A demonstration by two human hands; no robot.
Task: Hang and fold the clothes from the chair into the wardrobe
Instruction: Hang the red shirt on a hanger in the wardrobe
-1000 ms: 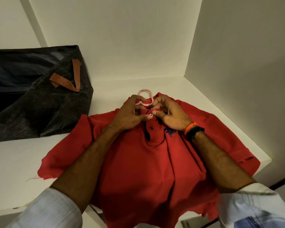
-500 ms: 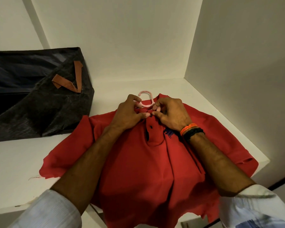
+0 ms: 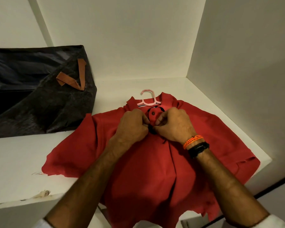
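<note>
Hands on shirt placket

A white shelf inside the wardrobe carries everything, walled at the back and on the right; its front edge is chipped near the left. On it lies a red polo shirt, spread face up with its hem hanging over the front edge, a pink hanger showing at the collar; to the left, just beside one sleeve, sits a dark fabric bag with a brown strap.

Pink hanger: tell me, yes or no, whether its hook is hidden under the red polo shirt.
No, the pink hanger hook lies bare on the white shelf beyond the red polo shirt collar.
</note>
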